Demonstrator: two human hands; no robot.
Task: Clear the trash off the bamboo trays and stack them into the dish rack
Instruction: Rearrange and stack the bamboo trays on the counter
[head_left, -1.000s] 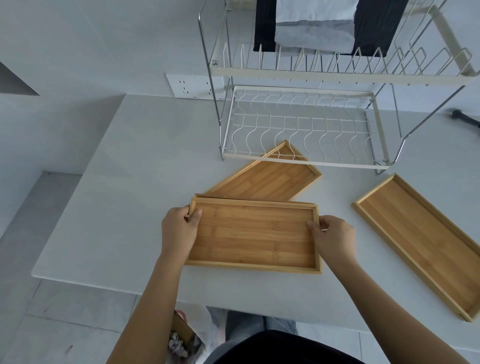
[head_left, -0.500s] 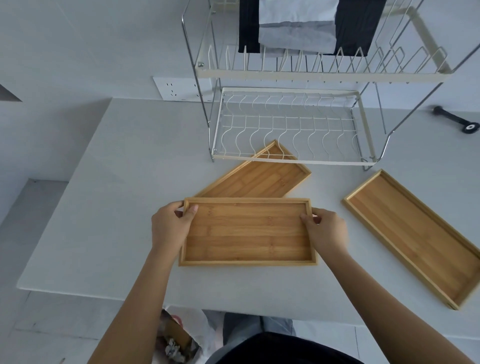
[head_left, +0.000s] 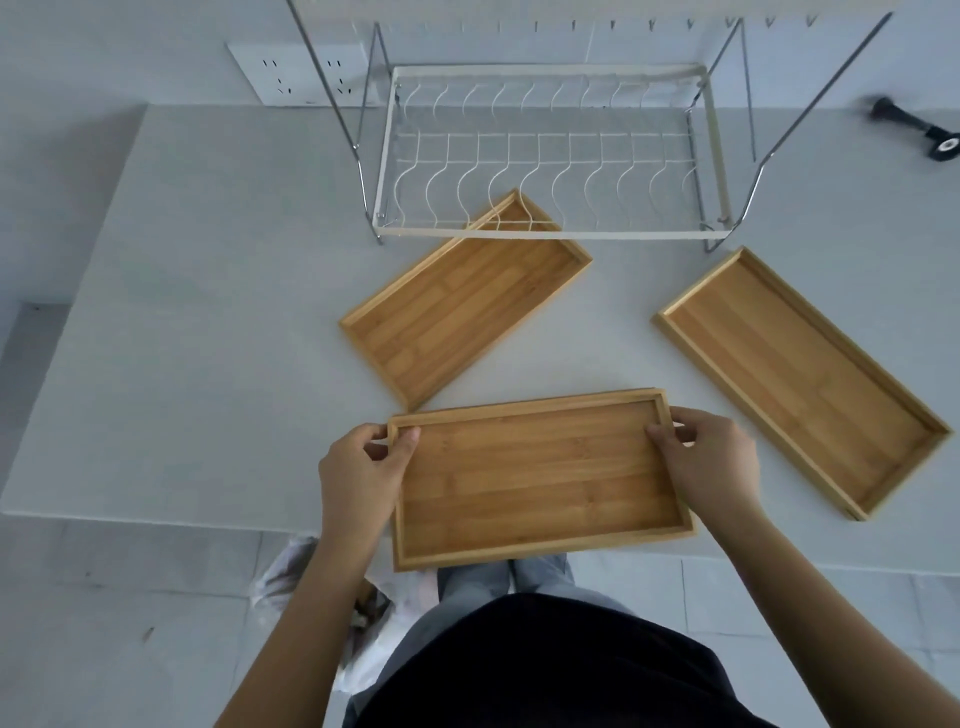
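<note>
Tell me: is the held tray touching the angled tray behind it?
Apart. In the head view a strip of bare table shows between the held tray and the angled tray.

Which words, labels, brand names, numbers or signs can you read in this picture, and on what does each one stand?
None can be read.
The three bamboo trays, such as the held one, are plain wood.
The white wire dish rack carries no label.
The white wall socket plate shows only slots.
</note>
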